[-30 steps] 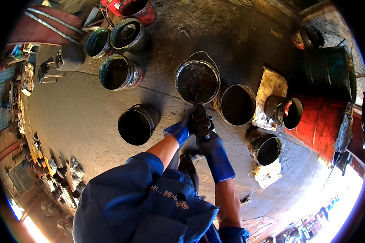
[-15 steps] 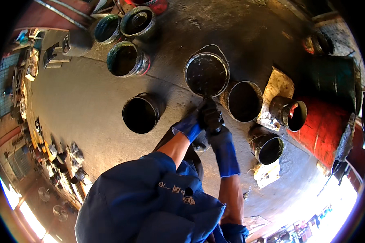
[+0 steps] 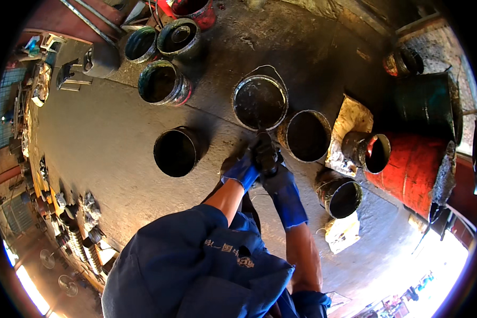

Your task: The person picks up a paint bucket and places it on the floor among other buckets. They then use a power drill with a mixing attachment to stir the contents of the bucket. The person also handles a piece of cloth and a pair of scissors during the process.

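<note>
A red drum [image 3: 408,172] lies on its side at the right, with a dark green drum [image 3: 424,106] just beyond it. A stained yellowish sheet [image 3: 356,115] lies nearby on the floor [image 3: 100,143]. At upper left, three grimy buckets [image 3: 180,90] cluster near a red bucket [image 3: 206,20]. Two fans [image 3: 68,285] show at lower left.

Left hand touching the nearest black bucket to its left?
Apart. The head view shows a strip of floor between left hand and black bucket.

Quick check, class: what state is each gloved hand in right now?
Left hand: closed, holding the dark tool.
Right hand: closed, holding the same tool.
</note>
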Demonstrator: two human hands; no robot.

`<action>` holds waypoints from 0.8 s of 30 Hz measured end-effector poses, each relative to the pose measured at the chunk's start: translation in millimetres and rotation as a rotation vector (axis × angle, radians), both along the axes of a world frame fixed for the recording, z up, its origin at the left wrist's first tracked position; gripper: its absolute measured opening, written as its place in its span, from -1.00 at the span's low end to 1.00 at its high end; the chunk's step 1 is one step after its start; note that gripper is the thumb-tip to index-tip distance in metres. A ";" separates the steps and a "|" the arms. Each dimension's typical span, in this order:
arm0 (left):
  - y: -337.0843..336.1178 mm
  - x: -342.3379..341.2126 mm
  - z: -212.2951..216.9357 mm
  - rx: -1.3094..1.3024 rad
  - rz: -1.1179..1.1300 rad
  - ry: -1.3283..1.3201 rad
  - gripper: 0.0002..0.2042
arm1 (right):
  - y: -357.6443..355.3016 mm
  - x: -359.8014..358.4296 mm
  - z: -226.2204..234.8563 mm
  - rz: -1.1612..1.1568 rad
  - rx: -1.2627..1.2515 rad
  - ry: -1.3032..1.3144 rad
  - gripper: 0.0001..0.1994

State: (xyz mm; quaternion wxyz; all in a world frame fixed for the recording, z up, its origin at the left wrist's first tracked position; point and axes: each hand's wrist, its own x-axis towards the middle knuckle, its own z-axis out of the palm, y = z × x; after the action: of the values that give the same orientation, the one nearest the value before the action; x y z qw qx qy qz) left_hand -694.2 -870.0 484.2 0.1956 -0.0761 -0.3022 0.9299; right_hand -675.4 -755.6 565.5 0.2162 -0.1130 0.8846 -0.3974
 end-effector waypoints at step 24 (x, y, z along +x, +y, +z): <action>-12.2 -57.8 -31.9 0.291 -0.104 -0.185 -0.67 | -30.6 -83.5 32.4 -0.081 0.057 -0.524 -0.54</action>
State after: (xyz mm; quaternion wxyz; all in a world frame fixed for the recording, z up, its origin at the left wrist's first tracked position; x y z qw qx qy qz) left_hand -752.1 -882.1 452.3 0.2239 -0.1477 -0.4458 0.8540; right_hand -758.8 -786.2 597.8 0.4249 0.0356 0.8130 -0.3966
